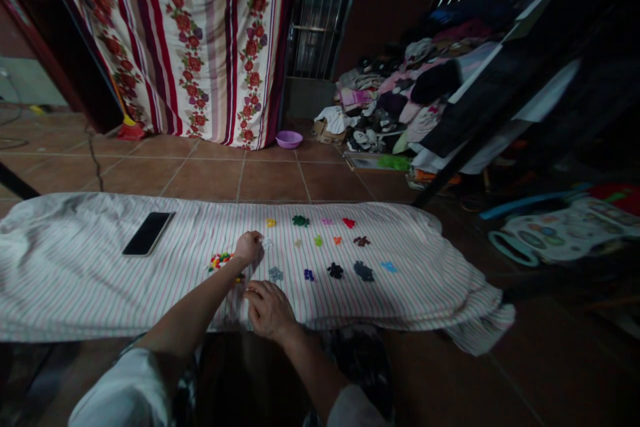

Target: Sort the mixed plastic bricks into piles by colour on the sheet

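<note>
My left hand (249, 247) reaches over the striped cloth, fingers pinched together at the edge of a small pile of white pieces (267, 243). Whatever it may hold is too small to name. Closer to me, my right hand (271, 309) has its fingers curled, thumb and forefinger together; its fingertips are near the mixed pile of coloured pieces (220, 260), which my left forearm partly hides. A grey pile (275, 273) lies just beyond my right hand. Other small piles sorted by colour spread rightward, among them yellow (271, 222), dark green (301, 221), red (349, 222) and black (335, 270).
A dark-screened phone (149, 234) lies on the left of the cloth-covered table (75, 280). Beyond are a floral curtain (215, 47), a purple basin (289, 139) and a heap of clothes (400, 93). A toy panel (565, 230) stands at the right.
</note>
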Tool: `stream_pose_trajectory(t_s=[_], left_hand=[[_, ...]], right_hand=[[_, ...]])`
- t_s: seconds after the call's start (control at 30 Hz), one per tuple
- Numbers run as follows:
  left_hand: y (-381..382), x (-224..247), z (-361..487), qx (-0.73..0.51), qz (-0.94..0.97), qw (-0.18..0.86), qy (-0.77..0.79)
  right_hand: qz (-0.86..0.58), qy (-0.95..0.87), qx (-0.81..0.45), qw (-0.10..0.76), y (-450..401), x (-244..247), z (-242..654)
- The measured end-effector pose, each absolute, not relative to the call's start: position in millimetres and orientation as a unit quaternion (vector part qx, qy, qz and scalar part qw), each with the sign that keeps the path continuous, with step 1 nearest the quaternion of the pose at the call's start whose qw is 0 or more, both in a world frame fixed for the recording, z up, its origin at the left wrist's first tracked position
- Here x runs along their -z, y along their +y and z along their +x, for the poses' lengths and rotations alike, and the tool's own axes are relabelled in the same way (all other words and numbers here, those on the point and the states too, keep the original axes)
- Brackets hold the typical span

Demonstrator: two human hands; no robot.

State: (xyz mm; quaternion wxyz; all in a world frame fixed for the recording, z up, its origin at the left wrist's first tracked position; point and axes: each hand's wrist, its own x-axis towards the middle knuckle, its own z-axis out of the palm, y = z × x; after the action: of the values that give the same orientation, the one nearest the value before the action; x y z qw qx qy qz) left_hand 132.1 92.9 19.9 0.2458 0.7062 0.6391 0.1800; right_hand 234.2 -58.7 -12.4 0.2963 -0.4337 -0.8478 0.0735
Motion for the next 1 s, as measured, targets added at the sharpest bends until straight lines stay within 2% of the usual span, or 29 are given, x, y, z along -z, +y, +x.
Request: stream_pose_trajectory(t_s=[0.43,1.0], left_hand=[[94.9,-15.7,135.8,-0.162,0.706,0.271,0.634],[87.8,-19.0,124.4,-0.270,0.647,0.386,0.600]], right_hand=[[-0.445,-0.844,-0.075,0.290,-60.0,14.7,233.6],[-0.449,-0.840,-0.050,0.301,-59.7,19.5,232.4]])
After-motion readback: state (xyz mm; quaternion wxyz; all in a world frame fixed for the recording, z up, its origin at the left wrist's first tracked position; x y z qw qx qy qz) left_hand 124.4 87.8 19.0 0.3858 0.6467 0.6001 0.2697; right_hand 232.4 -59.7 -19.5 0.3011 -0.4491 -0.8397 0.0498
